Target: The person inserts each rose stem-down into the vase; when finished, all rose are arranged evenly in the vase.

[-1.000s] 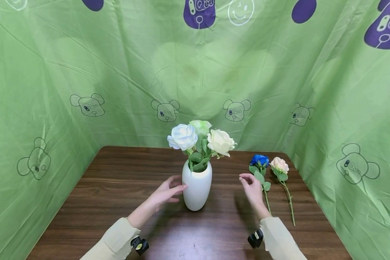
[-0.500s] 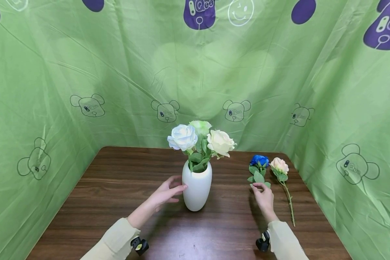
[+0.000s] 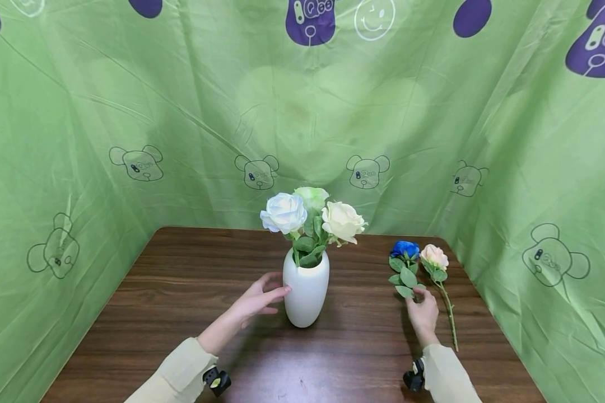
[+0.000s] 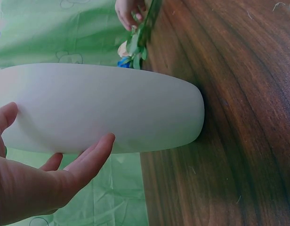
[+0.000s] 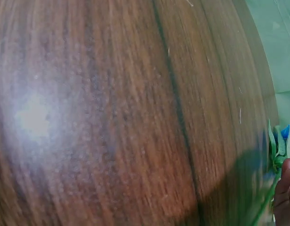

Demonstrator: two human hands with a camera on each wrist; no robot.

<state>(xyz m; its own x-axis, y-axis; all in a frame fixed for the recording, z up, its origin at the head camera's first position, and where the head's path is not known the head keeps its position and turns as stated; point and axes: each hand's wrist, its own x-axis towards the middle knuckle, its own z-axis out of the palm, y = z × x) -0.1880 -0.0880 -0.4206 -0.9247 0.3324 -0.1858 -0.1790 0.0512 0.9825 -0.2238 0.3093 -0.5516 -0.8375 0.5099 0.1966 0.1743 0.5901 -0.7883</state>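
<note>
A white vase stands upright on the wooden table. In it are a pale blue rose, a green rose and a cream rose. My left hand is at the vase's left side, its thumb touching the wall and its fingers loosely spread; the left wrist view shows this vase wall close up. At the right, my right hand pinches the stem of a blue rose just below its leaves. The lower stem is mostly hidden by the hand in the head view.
A pink rose lies on the table just right of the blue one, its stem pointing toward me. Green printed cloth hangs around the back and sides of the table.
My right hand has moved right and toward me, down along the blue rose to its stem. That rose has shifted slightly right. My left hand and the vase stay put.
</note>
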